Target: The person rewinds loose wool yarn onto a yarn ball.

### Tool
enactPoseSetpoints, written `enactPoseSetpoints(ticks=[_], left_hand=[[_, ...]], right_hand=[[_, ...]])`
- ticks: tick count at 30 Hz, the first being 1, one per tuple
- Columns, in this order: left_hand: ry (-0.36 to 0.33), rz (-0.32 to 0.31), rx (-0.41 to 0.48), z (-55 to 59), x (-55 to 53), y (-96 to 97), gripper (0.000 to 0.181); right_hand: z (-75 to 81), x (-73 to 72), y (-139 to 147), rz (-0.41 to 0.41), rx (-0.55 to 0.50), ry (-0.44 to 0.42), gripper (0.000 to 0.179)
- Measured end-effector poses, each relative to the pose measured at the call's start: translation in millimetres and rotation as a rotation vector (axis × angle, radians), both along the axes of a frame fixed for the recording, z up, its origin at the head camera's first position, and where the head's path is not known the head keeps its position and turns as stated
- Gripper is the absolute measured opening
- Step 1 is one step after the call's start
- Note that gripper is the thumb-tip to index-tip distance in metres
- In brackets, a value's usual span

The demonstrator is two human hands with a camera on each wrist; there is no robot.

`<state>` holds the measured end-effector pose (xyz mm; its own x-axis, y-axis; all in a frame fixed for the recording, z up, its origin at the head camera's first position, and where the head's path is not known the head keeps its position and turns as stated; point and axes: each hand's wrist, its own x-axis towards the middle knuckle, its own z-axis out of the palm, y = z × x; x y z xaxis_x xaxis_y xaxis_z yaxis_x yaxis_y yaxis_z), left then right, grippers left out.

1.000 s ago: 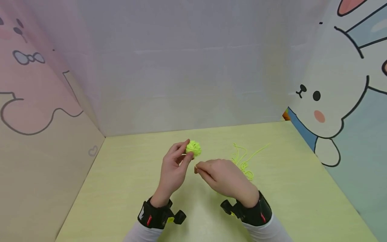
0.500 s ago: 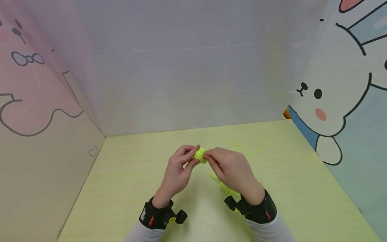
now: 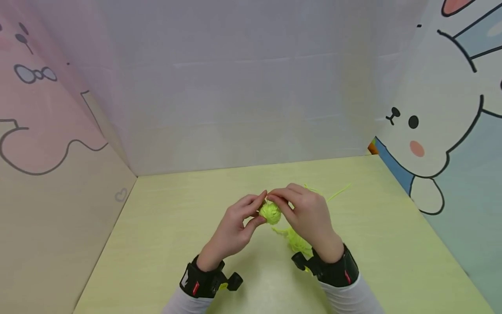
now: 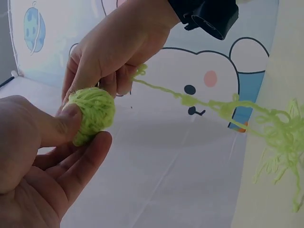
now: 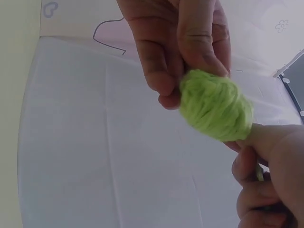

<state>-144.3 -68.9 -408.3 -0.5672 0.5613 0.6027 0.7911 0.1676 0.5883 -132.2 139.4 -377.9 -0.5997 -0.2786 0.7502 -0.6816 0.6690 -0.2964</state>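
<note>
A small neon-yellow ball of yarn [image 3: 270, 213] is held up over the table between the thumb and fingertips of my left hand [image 3: 231, 229]. Close against its far right side, my right hand [image 3: 310, 213] pinches the yarn strand, a short piece of which [image 5: 260, 172] shows between its curled fingers in the right wrist view. From that hand the strand [image 4: 161, 88] runs off to a loose tangle of yarn [image 4: 282, 130] in the left wrist view. In the head view the tangle [image 3: 298, 242] is partly hidden below the right hand and wrist.
The pale yellow table [image 3: 176, 209] is enclosed by a white back sheet [image 3: 235, 109] and side panels with cartoon animals. Loose yarn ends [image 3: 339, 192] trail on the table beyond the right hand. Black camera straps [image 3: 337, 268] sit on both wrists.
The left hand has brought the ball rightward and slightly down. The right hand has moved up from near the ball to its far side, drawing the loose yarn nearer and turning about the ball.
</note>
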Motion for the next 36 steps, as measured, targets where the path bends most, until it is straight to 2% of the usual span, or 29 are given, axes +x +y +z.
enactPoseSetpoints(ticks=[3,6,10,13,16,20,23,26,29,33,35,36], left_hand=[[-0.024,-0.023,0.023,2.0,1.4,0.5,0.067],[-0.070,-0.038,0.088,4.7,3.3,0.1,0.068],[-0.188,-0.036,0.220,8.6,5.7,-2.4,0.068],[-0.305,0.010,0.342,9.2,5.7,-5.7,0.062],[-0.398,0.093,0.466,6.6,2.9,-9.1,0.054],[-0.434,0.185,0.564,1.9,-3.4,-11.7,0.047],[-0.432,0.236,0.573,0.7,-6.5,-11.1,0.047],[-0.413,0.276,0.537,3.7,-5.9,-8.2,0.048],[-0.339,0.321,0.446,11.6,-1.2,-4.0,0.049],[-0.189,0.388,0.290,21.4,4.4,0.7,0.048],[-0.139,0.403,0.232,20.4,4.2,0.9,0.048],[-0.119,0.405,0.206,16.3,1.9,0.0,0.049]], right_hand=[[-3.0,-2.0,1,-0.020,-0.004,-0.043,0.015],[-6.4,-4.0,1,-0.030,0.005,-0.109,0.015],[-10.8,-5.7,-3,-0.032,0.068,-0.226,0.014],[-12.4,-4.8,-7,0.003,0.151,-0.308,0.011],[-12.5,-2.0,-12,0.067,0.229,-0.369,0.011],[-10.8,2.7,-15,0.148,0.286,-0.394,0.014],[-9.2,5.8,-16,0.168,0.301,-0.372,0.013],[-7.4,8.5,-15,0.174,0.299,-0.343,0.014],[-5.8,11.1,-15,0.186,0.299,-0.310,0.015],[-3.3,14.0,-12,0.184,0.264,-0.245,0.015],[-1.5,15.0,-9,0.172,0.224,-0.202,0.014],[-0.5,15.3,-8,0.162,0.203,-0.177,0.014]])
